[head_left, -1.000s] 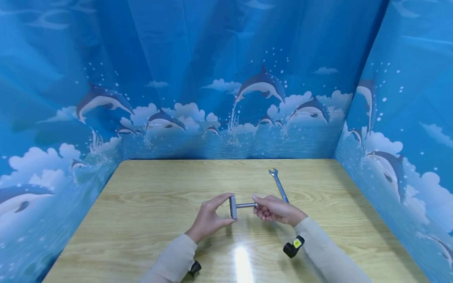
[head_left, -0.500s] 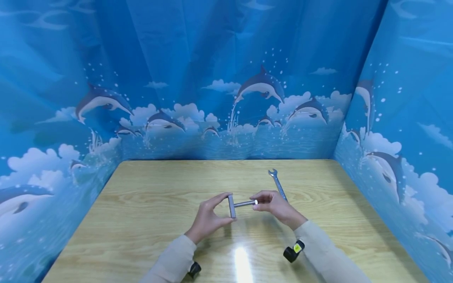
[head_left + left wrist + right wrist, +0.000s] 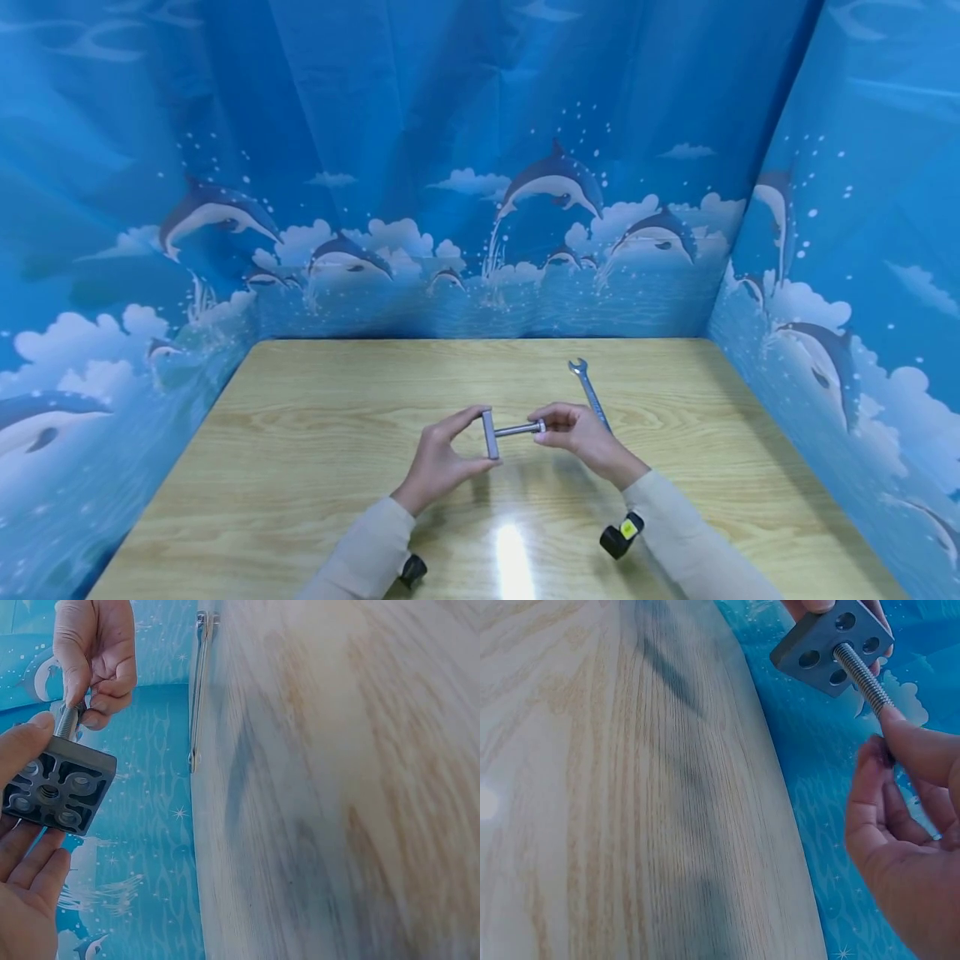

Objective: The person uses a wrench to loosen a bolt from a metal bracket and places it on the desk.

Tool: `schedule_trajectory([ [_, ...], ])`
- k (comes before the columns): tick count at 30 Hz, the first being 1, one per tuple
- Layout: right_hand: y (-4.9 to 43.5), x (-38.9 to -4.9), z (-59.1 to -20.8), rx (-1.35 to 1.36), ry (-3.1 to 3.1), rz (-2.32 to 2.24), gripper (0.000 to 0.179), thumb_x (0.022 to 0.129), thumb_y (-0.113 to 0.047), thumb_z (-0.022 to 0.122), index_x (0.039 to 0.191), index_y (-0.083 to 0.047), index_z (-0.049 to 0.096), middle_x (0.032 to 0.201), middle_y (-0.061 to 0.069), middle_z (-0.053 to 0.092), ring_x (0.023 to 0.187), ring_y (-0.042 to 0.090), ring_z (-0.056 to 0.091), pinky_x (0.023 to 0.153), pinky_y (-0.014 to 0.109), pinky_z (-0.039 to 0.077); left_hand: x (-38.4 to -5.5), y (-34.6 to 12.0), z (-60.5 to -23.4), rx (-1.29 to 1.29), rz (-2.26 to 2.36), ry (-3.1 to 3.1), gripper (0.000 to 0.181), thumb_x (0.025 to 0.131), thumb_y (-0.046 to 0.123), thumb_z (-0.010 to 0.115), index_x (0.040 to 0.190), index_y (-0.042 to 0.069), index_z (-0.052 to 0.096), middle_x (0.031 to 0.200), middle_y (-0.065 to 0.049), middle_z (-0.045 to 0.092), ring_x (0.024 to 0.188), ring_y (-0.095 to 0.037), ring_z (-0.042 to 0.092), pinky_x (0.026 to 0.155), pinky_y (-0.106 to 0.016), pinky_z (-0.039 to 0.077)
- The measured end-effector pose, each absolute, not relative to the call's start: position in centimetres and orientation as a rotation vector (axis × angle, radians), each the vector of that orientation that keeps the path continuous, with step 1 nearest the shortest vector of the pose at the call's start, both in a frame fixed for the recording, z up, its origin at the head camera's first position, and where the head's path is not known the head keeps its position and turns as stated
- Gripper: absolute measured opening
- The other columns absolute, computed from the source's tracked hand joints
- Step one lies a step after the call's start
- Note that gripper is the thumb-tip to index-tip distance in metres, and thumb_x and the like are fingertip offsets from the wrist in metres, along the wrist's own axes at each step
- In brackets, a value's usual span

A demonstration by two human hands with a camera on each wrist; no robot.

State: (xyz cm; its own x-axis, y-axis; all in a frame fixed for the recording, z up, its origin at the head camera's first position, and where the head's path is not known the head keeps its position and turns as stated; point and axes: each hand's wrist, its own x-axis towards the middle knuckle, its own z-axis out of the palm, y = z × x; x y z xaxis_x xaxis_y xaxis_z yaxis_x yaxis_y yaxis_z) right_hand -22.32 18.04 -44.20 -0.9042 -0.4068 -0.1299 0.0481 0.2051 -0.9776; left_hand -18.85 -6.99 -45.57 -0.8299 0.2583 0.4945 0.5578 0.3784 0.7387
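Observation:
My left hand [image 3: 441, 460] grips a square grey metal plate [image 3: 490, 435] by two opposite edges, thumb on one side and fingers on the other. Four corner holes and a central threaded hole show on the plate's ribbed face [image 3: 90, 766] in the left wrist view. A threaded bolt [image 3: 862, 677] stands out from the plate's centre, at right angles to it. Its head end is pinched by my right hand [image 3: 588, 435], between thumb and fingertips. Both parts are held above the table, and the fingers partly hide the bolt head.
An open-end wrench [image 3: 589, 388] lies on the wood-grain table [image 3: 337, 392] just beyond my right hand. Blue dolphin-print curtains [image 3: 420, 167] enclose the table at the back and both sides. Each wrist carries a small black camera [image 3: 618, 537].
My right hand has shifted its fingers at the bolt head, from lower curled fingers to a grip from above. The plate has tilted slightly and moved a little left; my left hand keeps holding it.

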Motion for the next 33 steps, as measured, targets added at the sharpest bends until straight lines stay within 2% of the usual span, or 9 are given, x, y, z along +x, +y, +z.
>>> schedule_trajectory([
  [5,18.2,-22.3,-44.3,-0.373,1.975,-1.679,0.055,0.09,-0.021,0.068,0.135,0.004,0.047,0.117,0.024,0.062,0.107,0.033,0.062,0.097,0.041,0.053,-18.8,-7.0,-45.7,-0.753,-1.395,-2.333,0.071,0.063,0.011,0.089,0.128,0.012,0.06,0.129,-0.006,0.062,0.12,-0.02,0.057,0.104,-0.034,0.046],
  [8,18.3,-22.5,-44.6,-0.332,1.878,-1.658,0.057,0.097,-0.033,0.057,0.133,0.009,0.046,0.11,0.021,0.065,0.102,0.03,0.064,0.096,0.042,0.053,-18.8,-7.1,-45.8,-0.778,-1.358,-2.325,0.071,0.063,0.011,0.089,0.128,0.009,0.06,0.128,-0.008,0.062,0.12,-0.021,0.058,0.104,-0.033,0.046],
  [11,18.3,-22.5,-44.6,-0.256,1.848,-1.637,0.07,0.098,-0.051,0.045,0.121,0.015,0.052,0.092,0.009,0.068,0.084,0.017,0.067,0.084,0.031,0.059,-18.9,-7.2,-45.9,-0.811,-1.311,-2.314,0.071,0.062,0.012,0.089,0.127,0.005,0.06,0.128,-0.009,0.062,0.119,-0.022,0.059,0.103,-0.033,0.047],
  [14,18.2,-22.5,-44.5,-0.172,1.847,-1.62,0.076,0.097,-0.058,0.039,0.11,0.014,0.06,0.08,0.004,0.067,0.07,0.008,0.064,0.069,0.02,0.058,-18.9,-7.2,-45.9,-0.848,-1.258,-2.31,0.071,0.062,0.011,0.089,0.127,0.005,0.06,0.128,-0.009,0.061,0.119,-0.022,0.059,0.102,-0.032,0.048],
  [19,18.2,-22.7,-44.1,-0.116,1.856,-1.584,0.066,0.097,-0.053,0.045,0.101,0.011,0.064,0.072,0.001,0.064,0.059,0.004,0.057,0.051,0.012,0.05,-18.9,-7.2,-45.8,-0.9,-1.207,-2.314,0.072,0.064,0.009,0.088,0.129,0.007,0.058,0.129,-0.011,0.061,0.119,-0.022,0.058,0.102,-0.032,0.048],
  [25,18.8,-23.0,-43.8,-0.189,1.772,-1.607,0.055,0.097,-0.041,0.054,0.103,0.013,0.062,0.069,-0.002,0.061,0.055,0.0,0.05,0.045,0.008,0.042,-18.9,-7.2,-45.9,-0.927,-1.201,-2.315,0.074,0.063,0.008,0.089,0.13,0.007,0.058,0.131,-0.009,0.06,0.12,-0.022,0.058,0.101,-0.032,0.048],
  [29,19.0,-22.9,-43.7,-0.233,1.795,-1.649,0.041,0.096,-0.028,0.059,0.106,0.011,0.062,0.076,0.001,0.063,0.063,0.004,0.054,0.054,0.013,0.048,-18.9,-7.2,-46.1,-0.921,-1.207,-2.321,0.074,0.062,0.009,0.089,0.13,0.007,0.058,0.131,-0.008,0.06,0.121,-0.021,0.057,0.102,-0.031,0.048],
  [33,18.9,-22.7,-43.5,-0.268,1.93,-1.638,0.03,0.09,-0.019,0.067,0.106,0.006,0.064,0.087,0.007,0.067,0.076,0.012,0.061,0.072,0.027,0.057,-18.8,-7.2,-46.1,-0.896,-1.237,-2.339,0.074,0.062,0.01,0.089,0.13,0.008,0.058,0.131,-0.008,0.06,0.121,-0.021,0.057,0.102,-0.032,0.047],
])
